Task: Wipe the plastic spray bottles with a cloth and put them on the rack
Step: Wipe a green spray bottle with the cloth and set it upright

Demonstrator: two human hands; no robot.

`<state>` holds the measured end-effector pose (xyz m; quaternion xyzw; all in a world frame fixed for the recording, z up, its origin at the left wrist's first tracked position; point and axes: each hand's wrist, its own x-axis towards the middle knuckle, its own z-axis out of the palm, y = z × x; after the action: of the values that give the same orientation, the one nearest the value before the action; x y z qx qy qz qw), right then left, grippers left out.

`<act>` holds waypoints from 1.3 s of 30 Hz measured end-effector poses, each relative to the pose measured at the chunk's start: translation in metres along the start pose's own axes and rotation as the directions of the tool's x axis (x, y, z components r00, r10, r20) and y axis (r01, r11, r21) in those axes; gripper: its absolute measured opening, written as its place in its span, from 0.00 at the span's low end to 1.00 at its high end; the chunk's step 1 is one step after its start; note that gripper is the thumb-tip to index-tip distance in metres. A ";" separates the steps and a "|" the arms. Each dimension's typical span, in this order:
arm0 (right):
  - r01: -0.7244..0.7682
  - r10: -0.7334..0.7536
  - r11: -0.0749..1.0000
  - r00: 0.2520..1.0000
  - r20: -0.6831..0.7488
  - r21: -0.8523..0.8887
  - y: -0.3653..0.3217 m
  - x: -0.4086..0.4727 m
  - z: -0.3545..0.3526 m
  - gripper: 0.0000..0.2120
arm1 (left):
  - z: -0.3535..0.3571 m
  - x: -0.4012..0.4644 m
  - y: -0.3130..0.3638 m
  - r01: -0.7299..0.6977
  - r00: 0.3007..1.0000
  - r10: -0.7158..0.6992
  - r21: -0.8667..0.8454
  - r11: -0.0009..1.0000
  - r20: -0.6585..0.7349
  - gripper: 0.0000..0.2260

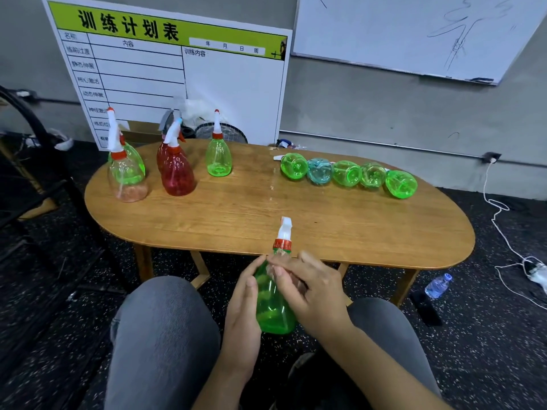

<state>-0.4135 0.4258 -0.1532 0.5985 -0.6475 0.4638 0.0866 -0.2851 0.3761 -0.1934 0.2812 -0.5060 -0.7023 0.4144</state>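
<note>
Person sits w/ knees toward the oval wooden table (225,220). Green spray bottle (273,303) is held off the table's near edge, over the lap, nozzle end pointing up toward the table. Left hand (242,315) cups the bottle's left side, fingers bent round the body, thumb lying along the front. Right hand (310,291) is on the bottle's shoulder from the right, fingertips pinching what looks like a small clear or pale wad just below the red collar; can't tell if that's the cloth, too small and see-thru to say.

On the table: five bottles lie on their sides in a row at the far right, four green (293,166) and one blue (319,171), bases facing the camera. Far left of the table, upright ones: a clear-pinkish bottle (127,179) w/ a green one behind it, red bottles (177,173) just right of those, and a lone green upright bottle (219,158) nearer the table's far middle. No rack clearly seen; dark frame left of the table may be it, can't confirm.

Step in hand, as I judge it: wiping the held bottle. To do it well: keep the left grip firm low on the body so it doesn't spin loose, rub w/ the right from collar down, turn the bottle bit by bit so all sides get covered, incl. under the trigger. Thin plastic prob. dents if squeezed hard, so light pressure.
</note>
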 end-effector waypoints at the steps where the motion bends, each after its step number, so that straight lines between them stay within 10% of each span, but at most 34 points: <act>1: 0.050 -0.050 0.999 0.999 0.017 -0.008 -0.003 -0.007 -0.001 0.12 | 0.000 0.000 0.000 0.012 1.000 -0.012 -0.014 1.000 -0.003 0.19; 11: 0.460 -0.440 0.884 0.878 0.188 -0.078 -0.004 -0.026 -0.015 0.10 | 0.002 -0.002 0.009 0.062 0.997 -0.057 -0.115 0.991 0.043 0.19; 18: 0.014 -0.014 1.000 1.000 0.011 0.028 0.013 0.021 -0.010 0.16 | 0.002 -0.003 0.009 0.010 0.997 -0.012 0.024 1.000 0.070 0.35; 28: -0.124 0.137 0.962 0.990 -0.037 0.244 0.021 0.027 -0.019 0.12 | 0.006 -0.002 0.010 0.032 0.993 -0.015 -0.152 0.988 0.114 0.23; 39: -0.062 0.058 0.995 0.997 0.052 0.076 0.005 0.009 -0.010 0.13 | 0.002 -0.002 0.006 0.030 0.999 -0.027 -0.051 0.998 0.047 0.20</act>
<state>-0.4243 0.4254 -0.1441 0.5932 -0.6485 0.4759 0.0329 -0.2839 0.3773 -0.1873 0.2614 -0.4931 -0.7272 0.3997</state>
